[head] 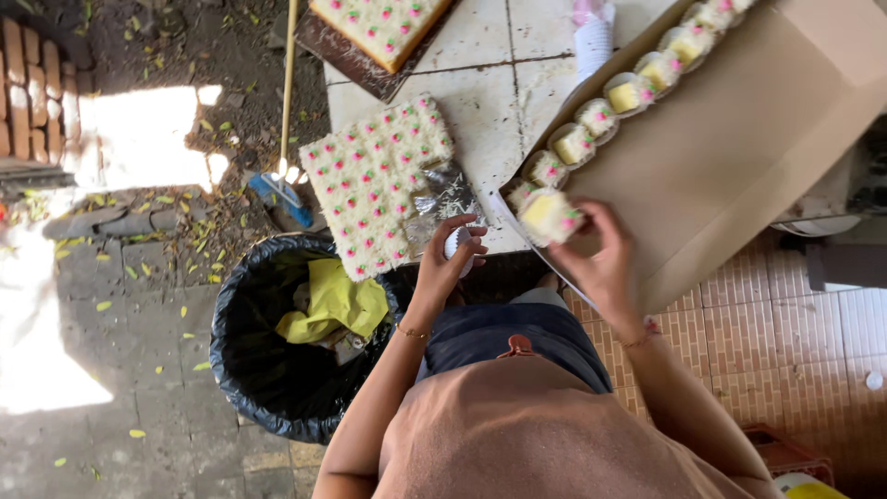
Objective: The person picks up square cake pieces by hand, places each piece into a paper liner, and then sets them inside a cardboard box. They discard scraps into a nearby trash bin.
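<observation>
My right hand (602, 259) holds a small square cake piece in a paper cup (549, 216) at the near corner of a brown cardboard box (739, 157). A row of several similar cupped cake pieces (628, 92) lines the box's left edge. My left hand (447, 259) holds white paper cups (456, 244) just below a large iced slab cake (374, 180) dotted with pink and green, part of it cut away to bare foil (447, 196). Both hands are over the front edge of a white tiled table (490, 83).
A second iced slab cake (381, 26) on a dark board sits at the table's far side. A stack of paper cups (593, 42) stands near the box. A black-lined bin (286, 342) with yellow waste is by my left knee. A broom (285, 139) leans beside the table.
</observation>
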